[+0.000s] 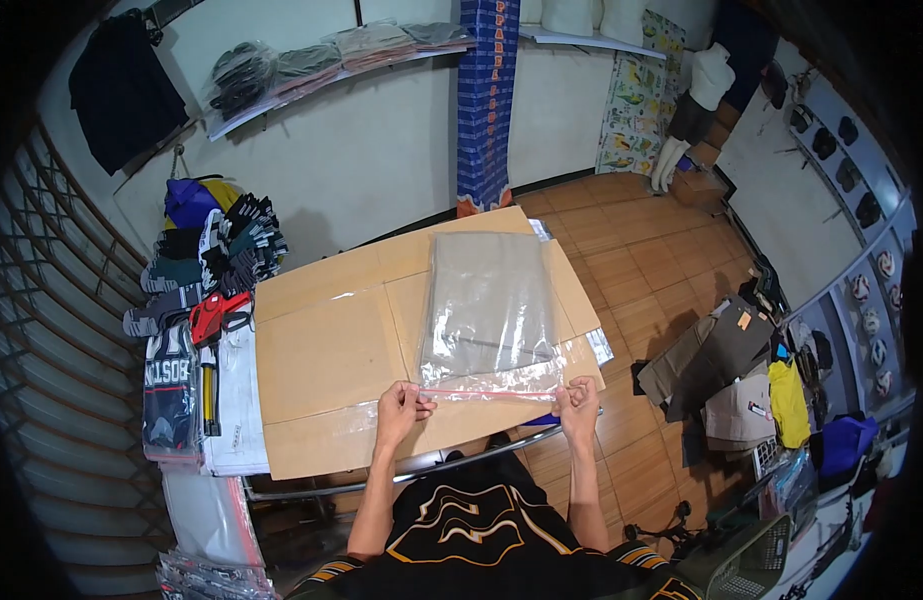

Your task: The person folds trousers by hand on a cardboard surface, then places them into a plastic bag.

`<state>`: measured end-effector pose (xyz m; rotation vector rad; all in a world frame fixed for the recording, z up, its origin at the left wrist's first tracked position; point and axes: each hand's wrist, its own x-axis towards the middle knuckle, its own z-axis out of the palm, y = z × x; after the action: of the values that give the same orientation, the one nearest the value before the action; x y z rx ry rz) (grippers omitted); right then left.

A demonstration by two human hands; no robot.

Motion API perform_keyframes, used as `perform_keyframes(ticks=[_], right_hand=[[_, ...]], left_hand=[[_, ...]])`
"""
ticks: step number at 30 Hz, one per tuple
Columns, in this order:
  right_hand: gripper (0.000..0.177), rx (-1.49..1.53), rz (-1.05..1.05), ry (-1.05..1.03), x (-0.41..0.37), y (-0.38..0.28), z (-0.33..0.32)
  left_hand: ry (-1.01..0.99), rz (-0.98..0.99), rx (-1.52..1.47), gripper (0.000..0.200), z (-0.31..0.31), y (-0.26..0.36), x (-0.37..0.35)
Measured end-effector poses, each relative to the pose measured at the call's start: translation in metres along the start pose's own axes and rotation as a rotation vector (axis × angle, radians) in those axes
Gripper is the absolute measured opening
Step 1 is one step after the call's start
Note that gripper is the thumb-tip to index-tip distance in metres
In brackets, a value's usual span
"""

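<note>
A clear plastic bag (491, 380) with a folded grey-beige garment (489, 300) inside lies on a flattened cardboard sheet (326, 355). Its open-end edge, marked by a red strip, faces my body. My left hand (403, 408) pinches the left corner of that edge. At the right corner, my right hand (577, 400) grips the plastic between closed fingers. The strip runs fairly straight between both hands. Whether the strip is sealed cannot be made out.
Left of the cardboard are stacked socks (221, 240), a red tool (216, 315), a yellow-and-black tool (210, 392) and a packaged jersey (171, 400). Clothes (716, 350) are piled at the right. Bagged garments (341, 55) fill a wall shelf.
</note>
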<state>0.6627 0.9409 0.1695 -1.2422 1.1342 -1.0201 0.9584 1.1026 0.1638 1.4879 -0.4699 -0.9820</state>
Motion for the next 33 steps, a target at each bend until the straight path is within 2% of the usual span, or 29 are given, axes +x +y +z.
perform_keyframes(ticks=[9,13,17,19,23,33], right_hand=[[0.028,-0.036,-0.024,-0.045,0.0,0.005,-0.003],[0.029,-0.132,-0.044,-0.031,-0.003,-0.005,0.005],[0.032,-0.125,-0.066,-0.061,-0.001,0.005,0.003],[0.032,-0.083,0.02,0.001,-0.002,0.004,0.006],[0.034,-0.06,-0.023,-0.004,-0.002,0.006,0.008],[0.041,-0.102,-0.012,-0.026,-0.002,0.007,0.009]], left_hand=[[0.01,-0.051,0.002,0.024,0.004,0.007,-0.001],[0.014,-0.012,0.068,0.027,0.01,0.009,-0.003],[0.006,0.004,0.091,0.027,0.011,0.009,-0.003],[0.005,0.023,0.101,0.027,0.011,0.008,-0.004],[-0.003,0.068,0.125,0.027,0.009,0.006,-0.003],[-0.041,-0.035,0.088,0.027,0.013,0.009,0.003]])
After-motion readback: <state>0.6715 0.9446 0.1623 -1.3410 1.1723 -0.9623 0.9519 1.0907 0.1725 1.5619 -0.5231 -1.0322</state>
